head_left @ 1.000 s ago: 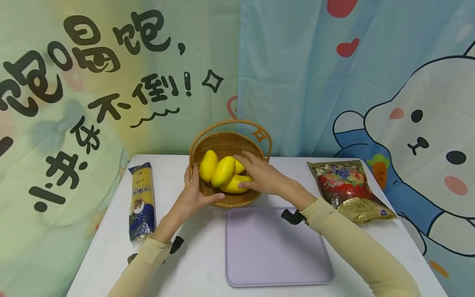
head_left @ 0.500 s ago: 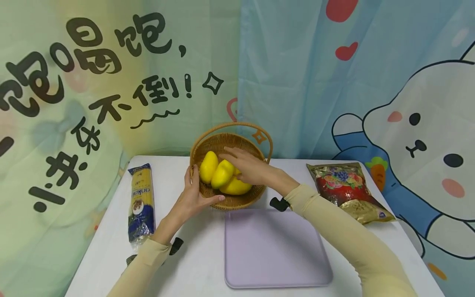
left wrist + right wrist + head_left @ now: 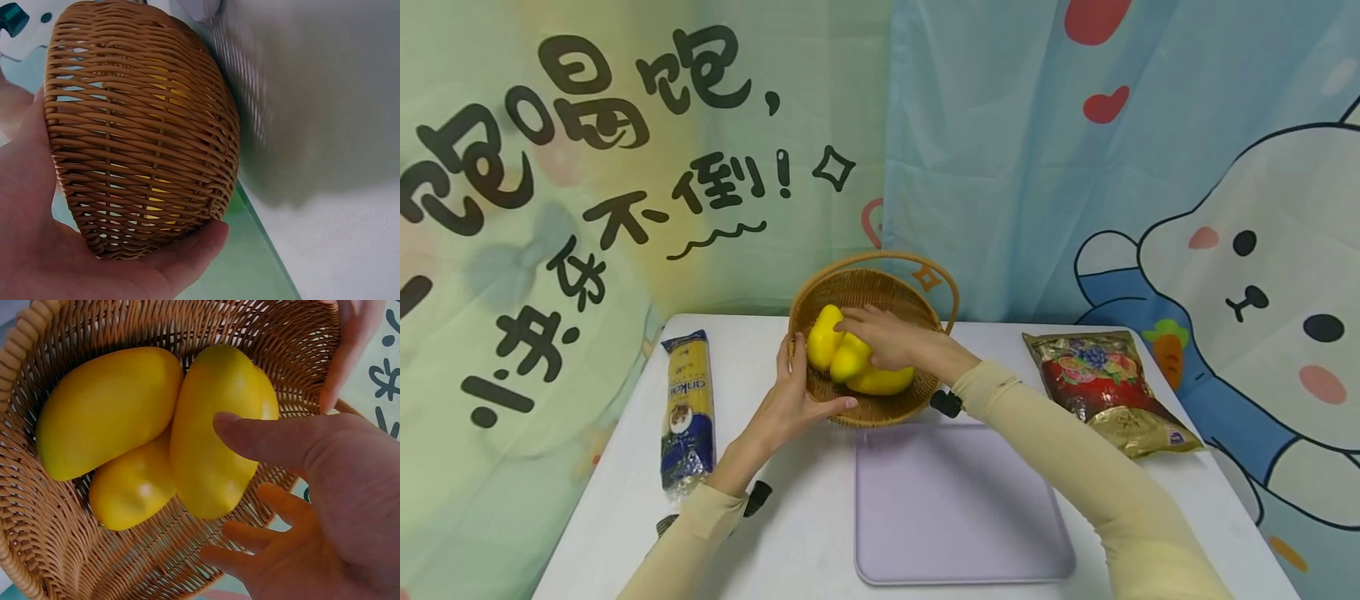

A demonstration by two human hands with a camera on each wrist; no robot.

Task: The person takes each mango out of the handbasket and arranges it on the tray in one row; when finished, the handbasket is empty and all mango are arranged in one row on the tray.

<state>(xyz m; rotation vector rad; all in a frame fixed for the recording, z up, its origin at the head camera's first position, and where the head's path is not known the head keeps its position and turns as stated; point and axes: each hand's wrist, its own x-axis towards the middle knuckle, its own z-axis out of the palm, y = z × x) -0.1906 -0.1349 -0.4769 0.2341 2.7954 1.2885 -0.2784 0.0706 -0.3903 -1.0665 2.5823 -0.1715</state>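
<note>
A brown wicker basket (image 3: 883, 287) with an arched handle holds several yellow mangoes (image 3: 882, 382). My left hand (image 3: 786, 408) grips its left side, fingers at the rim and thumb along the outside; in the left wrist view the left hand (image 3: 94, 250) is at the woven wall (image 3: 144, 144). My right hand (image 3: 891, 337) reaches into the basket over the mangoes. Seen from the right wrist, the right hand (image 3: 331, 506) has its fingers spread and its thumb overlapping one long mango (image 3: 212, 437). Two other mangoes lie beside that one, and part of another shows behind it.
A pale purple tray (image 3: 962, 508) lies in front of the basket on the white table (image 3: 797, 533). To the left is a blue and yellow packet (image 3: 688, 408); a red and gold bag (image 3: 1101, 379) lies to the right. A printed curtain (image 3: 970, 167) hangs behind.
My right hand has moved left across the mangoes, from the basket's right side toward its middle. The left hand keeps its hold on the basket.
</note>
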